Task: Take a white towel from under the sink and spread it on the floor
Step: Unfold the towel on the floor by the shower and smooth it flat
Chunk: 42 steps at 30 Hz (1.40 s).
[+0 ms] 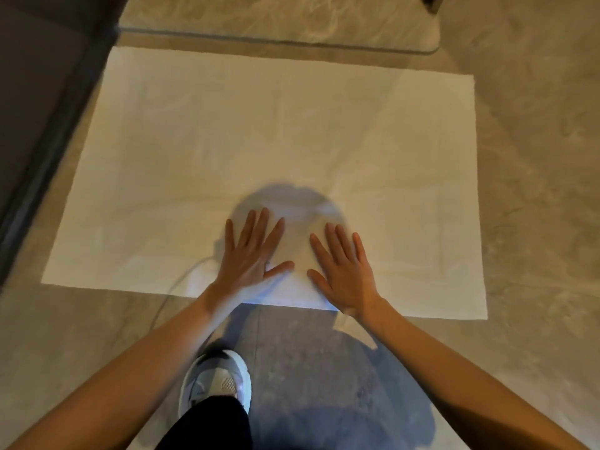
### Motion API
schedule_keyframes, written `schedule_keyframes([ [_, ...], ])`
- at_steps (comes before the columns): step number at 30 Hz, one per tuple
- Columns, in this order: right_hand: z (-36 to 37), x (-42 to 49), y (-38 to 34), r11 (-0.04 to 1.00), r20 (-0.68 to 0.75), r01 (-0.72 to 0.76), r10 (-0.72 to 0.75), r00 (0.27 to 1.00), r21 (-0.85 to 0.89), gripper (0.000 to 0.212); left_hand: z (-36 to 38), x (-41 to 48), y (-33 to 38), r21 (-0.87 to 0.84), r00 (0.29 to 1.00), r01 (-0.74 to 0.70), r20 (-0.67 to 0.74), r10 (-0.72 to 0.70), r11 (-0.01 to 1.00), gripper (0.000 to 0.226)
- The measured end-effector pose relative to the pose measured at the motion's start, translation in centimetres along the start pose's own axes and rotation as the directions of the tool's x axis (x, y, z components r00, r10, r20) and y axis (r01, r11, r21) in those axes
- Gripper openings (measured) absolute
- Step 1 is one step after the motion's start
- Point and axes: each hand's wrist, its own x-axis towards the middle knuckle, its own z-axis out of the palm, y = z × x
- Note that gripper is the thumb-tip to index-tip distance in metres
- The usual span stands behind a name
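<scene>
A large white towel (pixel 259 151) lies flat and unfolded on the grey stone floor (pixel 526 190), filling the middle of the head view. My left hand (pixel 253 254) rests palm down on the towel near its front edge, fingers spread. My right hand (pixel 344 267) lies flat beside it, a short gap between the two thumbs. Neither hand holds anything. A round shadow falls on the towel just beyond my fingers.
A dark wall or door panel (pixel 42 125) runs along the left side. A raised stone step with a glass edge (pixel 276 30) crosses behind the towel. My white sneaker (pixel 217 381) and dark trouser leg stand on the floor below the towel.
</scene>
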Motion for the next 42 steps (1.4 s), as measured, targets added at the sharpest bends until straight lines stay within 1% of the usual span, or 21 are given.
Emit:
schedule_keyframes([
  [3, 0.6, -1.3, 1.5, 0.999, -0.012, -0.017, 0.016, 1.0, -0.039, 0.059, 0.8, 0.1, -0.2, 0.039, 1.0, 0.005, 0.01, -0.005, 0.999, 0.082],
  [5, 0.9, -2.4, 2.5, 1.0, -0.043, -0.014, 0.014, 0.999, -0.019, 0.058, 0.9, 0.1, -0.6, 0.054, 1.0, 0.003, 0.014, -0.004, 0.999, 0.083],
  [8, 0.7, -4.0, 3.8, 0.998, -0.02, -0.063, 0.063, 0.998, -0.007, 0.06, 0.8, 0.0, -0.7, 0.069, 1.0, -0.007, 0.028, 0.005, 0.998, 0.084],
  [10, 0.3, -4.9, 4.1, 0.994, 0.012, -0.108, 0.108, 0.994, -0.007, 0.062, 0.5, 0.1, -1.1, 0.051, 1.0, 0.005, 0.007, -0.006, 0.999, 0.083],
  [12, -0.3, -4.9, 4.0, 0.99, -0.001, -0.137, 0.137, 0.991, 0.039, 0.062, -0.5, 0.8, -1.6, 0.014, 0.997, 0.051, -0.062, -0.05, 0.999, 0.081],
  [13, -0.7, -4.2, 3.6, 0.99, -0.027, -0.13, 0.132, 0.991, 0.061, 0.06, -1.1, 1.3, -1.8, -0.006, 0.993, 0.074, -0.093, -0.074, 0.997, 0.081],
  [16, -1.8, 0.5, 0.9, 0.995, -0.101, -0.078, 0.084, 0.991, 0.059, 0.056, -2.6, 3.6, -2.1, 0.006, 0.991, 0.097, -0.094, -0.096, 0.995, 0.082],
  [18, -2.2, 4.2, -1.3, 0.995, -0.08, -0.063, 0.069, 0.994, 0.076, 0.057, -2.6, 4.6, -1.8, 0.04, 0.997, 0.03, -0.077, -0.027, 0.999, 0.078],
  [20, -2.0, 7.0, -2.9, 0.996, -0.042, -0.045, 0.049, 0.998, 0.073, 0.057, -1.9, 4.7, -1.6, 0.079, 0.998, -0.053, -0.02, 0.055, 0.995, 0.072],
  [22, -1.5, 8.5, -3.1, 0.997, 0.008, -0.062, 0.061, 0.998, 0.052, 0.055, -1.2, 4.5, -1.8, 0.098, 0.998, -0.067, 0.01, 0.066, 0.993, 0.07],
  [25, -0.7, 8.6, -1.7, 0.996, 0.026, -0.08, 0.08, 0.996, 0.024, 0.059, -0.9, 4.1, -3.0, 0.074, 1.0, 0.008, -0.022, -0.006, 0.997, 0.071],
  [28, -0.5, 7.0, 0.0, 0.985, 0.009, -0.169, 0.169, 0.986, 0.022, 0.064, -1.0, 3.2, -5.6, -0.033, 0.99, 0.14, -0.028, -0.141, 0.99, 0.072],
  [30, -0.9, 5.8, 1.3, 0.972, 0.006, -0.236, 0.236, 0.972, -0.009, 0.065, -1.0, 2.4, -7.5, -0.053, 0.973, 0.221, -0.058, -0.224, 0.974, 0.074],
  [32, -1.2, 4.6, 2.7, 0.955, 0.046, -0.295, 0.295, 0.954, -0.007, 0.067, -1.0, 1.7, -9.3, -0.057, 0.945, 0.317, -0.068, -0.32, 0.947, 0.075],
  [34, -1.5, 3.7, 3.5, 0.931, 0.039, -0.365, 0.364, 0.931, 0.007, 0.07, -1.1, 1.1, -10.3, -0.064, 0.91, 0.41, -0.041, -0.413, 0.91, 0.078],
  [35, -1.6, 3.4, 3.7, 0.918, 0.032, -0.396, 0.395, 0.918, 0.013, 0.071, -1.3, 1.1, -10.2, -0.063, 0.902, 0.428, -0.029, -0.43, 0.902, 0.08],
  [36, -1.7, 3.1, 3.7, 0.91, 0.023, -0.414, 0.413, 0.91, 0.023, 0.071, -1.6, 1.2, -9.8, -0.062, 0.912, 0.407, -0.032, -0.41, 0.911, 0.082],
  [37, -1.8, 2.8, 3.3, 0.911, 0.007, -0.411, 0.411, 0.912, 0.034, 0.07, -1.8, 1.4, -8.8, -0.057, 0.936, 0.346, -0.045, -0.349, 0.936, 0.083],
  [39, -1.6, 2.2, 1.9, 0.939, -0.034, -0.342, 0.343, 0.939, 0.04, 0.066, -2.0, 2.1, -5.6, -0.011, 0.99, 0.129, -0.056, -0.129, 0.992, 0.082],
  [41, -0.7, 1.0, 0.5, 0.964, -0.042, -0.263, 0.265, 0.963, 0.038, 0.061, -1.6, 2.7, -1.3, 0.048, 0.992, -0.107, -0.059, 0.11, 0.993, 0.074],
  [42, -0.2, 0.3, 0.2, 0.968, -0.023, -0.248, 0.249, 0.968, 0.036, 0.061, -1.1, 3.0, 0.7, 0.066, 0.982, -0.177, -0.048, 0.18, 0.982, 0.072],
])
